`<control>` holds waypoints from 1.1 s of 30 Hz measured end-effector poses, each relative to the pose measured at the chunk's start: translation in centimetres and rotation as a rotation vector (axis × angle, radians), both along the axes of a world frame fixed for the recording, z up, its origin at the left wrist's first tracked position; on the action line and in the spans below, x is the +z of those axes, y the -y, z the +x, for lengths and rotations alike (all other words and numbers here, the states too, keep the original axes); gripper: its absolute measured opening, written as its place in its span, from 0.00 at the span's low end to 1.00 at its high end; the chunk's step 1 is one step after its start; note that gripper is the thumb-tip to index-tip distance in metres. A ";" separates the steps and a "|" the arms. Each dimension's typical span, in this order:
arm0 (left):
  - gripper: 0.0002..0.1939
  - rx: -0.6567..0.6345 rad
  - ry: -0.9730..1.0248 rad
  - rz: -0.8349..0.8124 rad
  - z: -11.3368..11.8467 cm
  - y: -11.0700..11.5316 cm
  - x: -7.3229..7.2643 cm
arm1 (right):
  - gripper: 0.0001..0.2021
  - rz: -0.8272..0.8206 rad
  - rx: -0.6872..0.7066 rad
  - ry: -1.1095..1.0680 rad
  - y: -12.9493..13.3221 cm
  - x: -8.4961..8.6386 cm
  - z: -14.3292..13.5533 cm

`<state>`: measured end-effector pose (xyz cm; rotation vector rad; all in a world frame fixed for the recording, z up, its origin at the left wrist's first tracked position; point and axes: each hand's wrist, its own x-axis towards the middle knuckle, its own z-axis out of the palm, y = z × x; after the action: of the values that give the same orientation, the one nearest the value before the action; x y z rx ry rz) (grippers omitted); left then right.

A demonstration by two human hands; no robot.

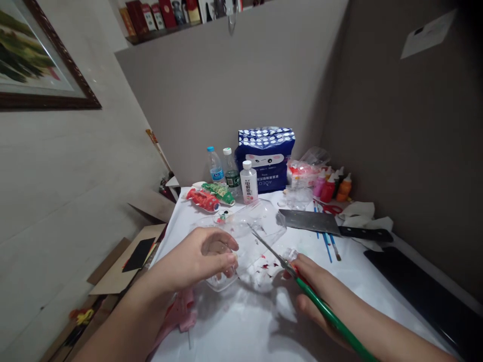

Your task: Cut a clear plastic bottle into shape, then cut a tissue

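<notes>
Over the table (237,327), the left hand (207,254) curls.

A green-handled pointed tool (305,286) slants near clear plastic (222,285).

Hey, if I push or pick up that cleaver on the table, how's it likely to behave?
The cleaver is probably stiff and fairly heavy for its size, given its broad metal blade. Lying flat, it seems unlikely to roll or tip if pushed. It may drag the blue brushes along, since they appear to run beneath it.
</notes>
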<state>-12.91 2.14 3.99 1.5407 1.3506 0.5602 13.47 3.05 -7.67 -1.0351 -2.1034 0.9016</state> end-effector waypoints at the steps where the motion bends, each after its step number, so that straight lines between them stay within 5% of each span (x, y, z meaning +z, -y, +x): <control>1: 0.17 -0.003 0.001 -0.001 0.0 0.0 0.0 | 0.12 -0.015 -0.007 0.028 -0.1 0.2 -0.1; 16: 0.11 -0.150 -0.033 0.013 -0.8 0.2 1.3 | 0.16 -0.065 0.089 0.129 0.2 0.5 -0.7; 24: 0.26 -0.065 0.107 0.046 -0.5 0.9 1.2 | 0.14 -0.132 0.145 0.145 0.3 1.0 -0.3; 29: 0.11 -0.059 -0.077 0.052 0.3 0.8 1.7 | 0.10 -0.116 0.084 0.160 0.5 1.3 -0.8; 33: 0.07 -0.081 -0.042 0.043 0.5 0.4 1.4 | 0.07 -0.110 0.048 0.178 1.0 1.5 -0.7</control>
<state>-12.44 1.69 5.39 1.6433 1.3091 0.5120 12.82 2.04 -6.21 -1.1630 -2.2544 0.9904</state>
